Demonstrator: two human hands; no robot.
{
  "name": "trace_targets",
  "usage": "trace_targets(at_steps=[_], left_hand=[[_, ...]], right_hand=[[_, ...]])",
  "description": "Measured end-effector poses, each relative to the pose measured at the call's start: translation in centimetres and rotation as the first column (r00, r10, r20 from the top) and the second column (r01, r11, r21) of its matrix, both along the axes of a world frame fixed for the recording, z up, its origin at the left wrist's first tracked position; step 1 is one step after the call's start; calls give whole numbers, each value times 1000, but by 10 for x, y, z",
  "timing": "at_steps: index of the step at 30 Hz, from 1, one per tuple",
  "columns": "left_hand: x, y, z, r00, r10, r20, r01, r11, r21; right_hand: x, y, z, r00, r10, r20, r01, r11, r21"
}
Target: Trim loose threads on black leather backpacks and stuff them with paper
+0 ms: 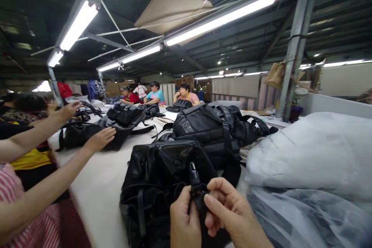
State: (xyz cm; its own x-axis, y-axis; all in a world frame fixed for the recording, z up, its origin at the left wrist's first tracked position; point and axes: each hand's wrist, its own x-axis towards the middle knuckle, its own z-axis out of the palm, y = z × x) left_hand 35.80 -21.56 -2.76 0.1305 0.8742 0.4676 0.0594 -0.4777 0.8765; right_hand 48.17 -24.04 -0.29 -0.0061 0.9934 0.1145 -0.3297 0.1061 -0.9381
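My left hand is closed on a black side-release buckle at its strap end, its prongs pointing up and away. Right beside it, my right hand pinches the black webbing strap at the buckle's base with thumb and index finger. How the strap threads through is partly hidden by my fingers. Beneath both hands lies a black backpack with a shiny surface and front straps. Another black backpack rests just behind it.
A co-worker's arms reach in from the left over more black bags on the white table. Large plastic-wrapped bundles crowd the right side. Several people sit farther back; a metal post rises at the right.
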Motion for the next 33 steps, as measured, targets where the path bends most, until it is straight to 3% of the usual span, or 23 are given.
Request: trace_targets(at_steps=[7,16,21,28,33], left_hand=[[14,16,-12,998,-16,58,18,999,-33],[7,20,-21,998,-41,-50,45,996,77],[6,19,-31,997,-31,-75,39,994,106],[7,16,-42,997,-25,-75,35,992,123],[5,17,-38,997,-35,-62,42,993,112]], right_hand=[[8,11,0,1000,25,2,-24,989,-144],[12,14,-6,996,43,73,-36,994,-104],[11,12,-5,994,-20,107,20,1000,-2],[15,9,5,983,125,136,-107,985,-137],[11,10,2,995,65,70,-58,994,-92]])
